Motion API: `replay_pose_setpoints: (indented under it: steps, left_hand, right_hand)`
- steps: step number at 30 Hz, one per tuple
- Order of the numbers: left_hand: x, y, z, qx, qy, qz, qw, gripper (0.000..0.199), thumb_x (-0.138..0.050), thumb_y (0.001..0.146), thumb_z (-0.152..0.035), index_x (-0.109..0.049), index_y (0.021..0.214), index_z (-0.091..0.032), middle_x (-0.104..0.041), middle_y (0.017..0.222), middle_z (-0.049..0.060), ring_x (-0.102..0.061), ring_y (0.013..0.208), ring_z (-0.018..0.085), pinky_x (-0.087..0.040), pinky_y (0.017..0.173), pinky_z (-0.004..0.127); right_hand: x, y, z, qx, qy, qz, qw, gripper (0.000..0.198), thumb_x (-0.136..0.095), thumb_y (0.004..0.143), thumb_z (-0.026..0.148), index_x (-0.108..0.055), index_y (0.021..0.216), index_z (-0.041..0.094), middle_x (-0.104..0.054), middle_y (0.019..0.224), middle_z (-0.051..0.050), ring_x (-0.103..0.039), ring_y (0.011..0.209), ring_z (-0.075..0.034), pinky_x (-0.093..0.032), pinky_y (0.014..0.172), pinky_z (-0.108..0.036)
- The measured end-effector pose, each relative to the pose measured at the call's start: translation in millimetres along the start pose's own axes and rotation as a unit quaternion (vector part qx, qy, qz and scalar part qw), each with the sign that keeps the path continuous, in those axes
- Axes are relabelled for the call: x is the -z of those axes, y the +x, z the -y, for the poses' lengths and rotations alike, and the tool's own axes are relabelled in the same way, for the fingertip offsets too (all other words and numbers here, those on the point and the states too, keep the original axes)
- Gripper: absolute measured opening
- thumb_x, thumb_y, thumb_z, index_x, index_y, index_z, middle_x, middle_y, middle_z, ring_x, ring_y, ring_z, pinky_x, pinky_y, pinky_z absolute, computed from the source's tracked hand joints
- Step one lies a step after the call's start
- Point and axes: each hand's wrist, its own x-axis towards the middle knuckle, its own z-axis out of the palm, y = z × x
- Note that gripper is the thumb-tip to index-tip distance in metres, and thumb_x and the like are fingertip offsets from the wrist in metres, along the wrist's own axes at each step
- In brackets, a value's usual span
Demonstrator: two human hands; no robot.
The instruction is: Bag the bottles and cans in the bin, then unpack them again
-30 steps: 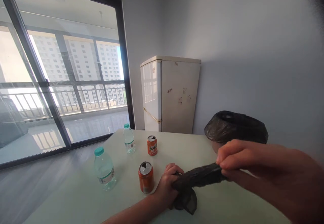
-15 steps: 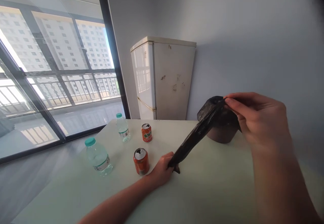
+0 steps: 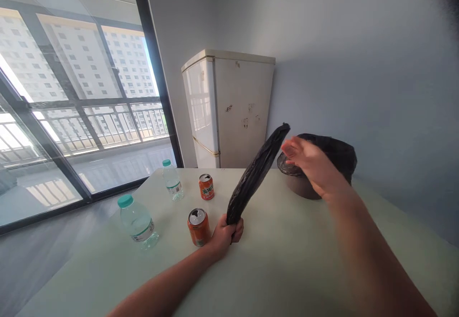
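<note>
A long, bunched black plastic bag (image 3: 256,173) stands slanted up from my left hand (image 3: 227,231), whose fingers are wrapped round its lower end. The bag's top end is free and leans to the right. My right hand (image 3: 304,157) is in the air just right of that end, fingers loosely stretched and nothing in them; a small gap parts it from the bag. Behind it is a dark trash bin (image 3: 303,185) with a black liner (image 3: 332,149) over its rim, partly covered by my hand and forearm.
Near my left hand stands an orange soda can (image 3: 199,231), with a second orange can (image 3: 207,189) farther back. Two clear bottles with green caps, a nearer bottle (image 3: 138,221) and a farther bottle (image 3: 172,180), stand at the left of the pale table (image 3: 272,269). Beyond is a white refrigerator (image 3: 244,92).
My right hand has let go of the bag's upper end and moved left, its fingers loosening. The bag now stands up more steeply from my left hand, which has shifted slightly left.
</note>
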Motion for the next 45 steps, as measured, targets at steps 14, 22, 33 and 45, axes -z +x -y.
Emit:
replay_pose_setpoints:
  steps: [14, 22, 33, 45]
  left_hand:
    - [1, 5, 7, 0.022, 0.032, 0.011, 0.999, 0.013, -0.057, 0.060, -0.024, -0.044, 0.062, -0.021, -0.035, 0.050, -0.007, -0.027, 0.044, 0.007, -0.017, 0.046, 0.024]
    - [1, 2, 6, 0.055, 0.013, 0.061, 0.997, 0.008, -0.052, 0.056, -0.018, -0.046, 0.061, -0.020, -0.036, 0.049, -0.006, -0.028, 0.044, 0.007, -0.017, 0.044, 0.023]
    - [7, 2, 4, 0.127, -0.076, 0.149, 0.978, 0.015, -0.057, 0.057, -0.014, -0.046, 0.066, -0.019, -0.032, 0.056, -0.007, -0.021, 0.047, 0.006, -0.013, 0.044, 0.022]
    - [18, -2, -14, 0.221, -0.288, 0.274, 0.890, 0.076, -0.048, 0.088, -0.075, -0.063, 0.116, -0.006, -0.066, 0.096, 0.016, -0.063, 0.072, 0.023, -0.051, 0.054, 0.032]
  right_hand:
    - [-137, -67, -26, -0.191, 0.284, 0.332, 0.879, 0.047, -0.067, 0.085, 0.064, -0.064, 0.081, 0.017, -0.059, 0.064, 0.003, -0.063, 0.063, -0.011, -0.055, 0.071, -0.026]
    - [-107, -28, -46, -0.070, 0.159, 0.195, 0.965, 0.042, -0.067, 0.090, 0.059, -0.063, 0.089, 0.017, -0.062, 0.070, -0.002, -0.059, 0.064, -0.016, -0.050, 0.065, -0.031]
    - [-85, -19, -45, 0.350, -0.182, 0.110, 0.912, 0.029, -0.051, 0.081, -0.002, -0.070, 0.091, 0.019, -0.069, 0.092, -0.008, -0.061, 0.086, -0.022, -0.049, 0.075, -0.033]
    - [-75, -19, -35, 0.572, -0.263, 0.230, 0.742, 0.018, -0.056, 0.101, 0.010, -0.071, 0.104, 0.020, -0.070, 0.104, -0.006, -0.056, 0.099, -0.018, -0.044, 0.087, -0.034]
